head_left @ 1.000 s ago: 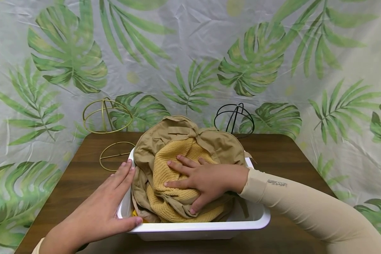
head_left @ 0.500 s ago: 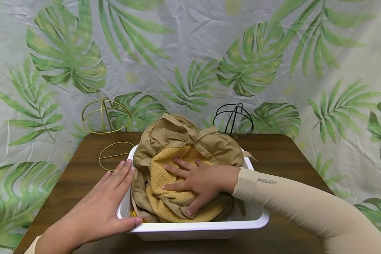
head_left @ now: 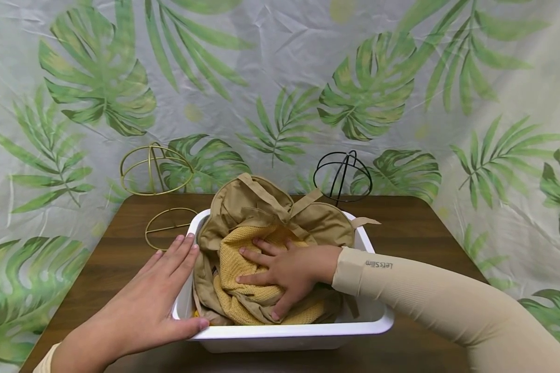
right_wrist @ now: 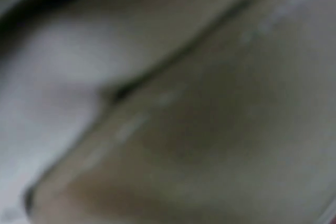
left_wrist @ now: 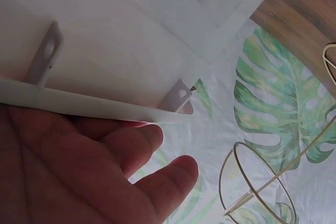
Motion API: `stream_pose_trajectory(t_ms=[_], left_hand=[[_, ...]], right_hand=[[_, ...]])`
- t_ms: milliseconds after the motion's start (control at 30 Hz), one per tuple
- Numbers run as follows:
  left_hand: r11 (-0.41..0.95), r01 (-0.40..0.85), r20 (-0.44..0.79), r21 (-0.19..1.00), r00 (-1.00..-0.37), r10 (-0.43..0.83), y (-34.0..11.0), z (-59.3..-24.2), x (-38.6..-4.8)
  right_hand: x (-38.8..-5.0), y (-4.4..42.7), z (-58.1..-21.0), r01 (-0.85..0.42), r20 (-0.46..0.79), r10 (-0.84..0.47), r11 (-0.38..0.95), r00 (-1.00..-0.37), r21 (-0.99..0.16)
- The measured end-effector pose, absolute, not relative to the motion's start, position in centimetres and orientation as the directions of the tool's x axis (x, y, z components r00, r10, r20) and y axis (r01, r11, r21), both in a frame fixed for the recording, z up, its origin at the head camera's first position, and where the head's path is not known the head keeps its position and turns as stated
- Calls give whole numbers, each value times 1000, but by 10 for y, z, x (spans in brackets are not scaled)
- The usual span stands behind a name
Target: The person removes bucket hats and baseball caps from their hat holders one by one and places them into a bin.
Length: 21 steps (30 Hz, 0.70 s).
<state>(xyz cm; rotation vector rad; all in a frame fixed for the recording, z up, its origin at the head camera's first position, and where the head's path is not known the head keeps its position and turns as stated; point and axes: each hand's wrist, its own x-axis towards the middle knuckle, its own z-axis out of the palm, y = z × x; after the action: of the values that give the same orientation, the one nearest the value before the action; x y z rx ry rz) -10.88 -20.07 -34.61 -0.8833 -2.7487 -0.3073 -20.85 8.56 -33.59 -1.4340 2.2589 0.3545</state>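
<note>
A white plastic tub point(head_left: 289, 331) stands on the table, filled with bunched cloth. On top lies a mustard-yellow knit cloth point(head_left: 233, 259). Behind and around it is a tan fabric item point(head_left: 247, 199) with straps, its top rising above the tub's far edge. My right hand point(head_left: 291, 274) presses down on the knit with spread fingers. The left hand point(head_left: 142, 305) rests along the tub's left rim, its fingers extended and the thumb over the front corner. In the left wrist view that hand point(left_wrist: 115, 166) lies against the rim's underside. Blurred tan fabric point(right_wrist: 210, 140) fills most of the right wrist view.
Behind the tub, a gold wire stand point(head_left: 156, 195) is at the left and a black wire stand point(head_left: 343, 176) at the right. A gold ring point(head_left: 170, 209) sits beside the tub. The wooden table point(head_left: 415, 243) meets a leaf-printed backdrop point(head_left: 280, 62).
The right hand has moved slightly left and pushed the cloth lower into the tub. The tan item's top has sunk, and its straps show more. My left hand has stayed on the rim.
</note>
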Motion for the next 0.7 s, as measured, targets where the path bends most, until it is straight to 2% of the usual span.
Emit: stream_pose_trajectory(t_ms=[400,533,700], left_hand=[[793,593,289,141,-791,540,-199,-347,-107],[795,591,292,136,-791,538,-199,-347,-107],[794,593,301,133,-787,538,-200,-347,-108]], right_hand=[[-196,85,-337,-907,-458,-788,401,-412,125],[-194,88,-328,-912,-418,-812,378,-408,157],[-193,95,-306,-924,-341,-859,359,-381,130]])
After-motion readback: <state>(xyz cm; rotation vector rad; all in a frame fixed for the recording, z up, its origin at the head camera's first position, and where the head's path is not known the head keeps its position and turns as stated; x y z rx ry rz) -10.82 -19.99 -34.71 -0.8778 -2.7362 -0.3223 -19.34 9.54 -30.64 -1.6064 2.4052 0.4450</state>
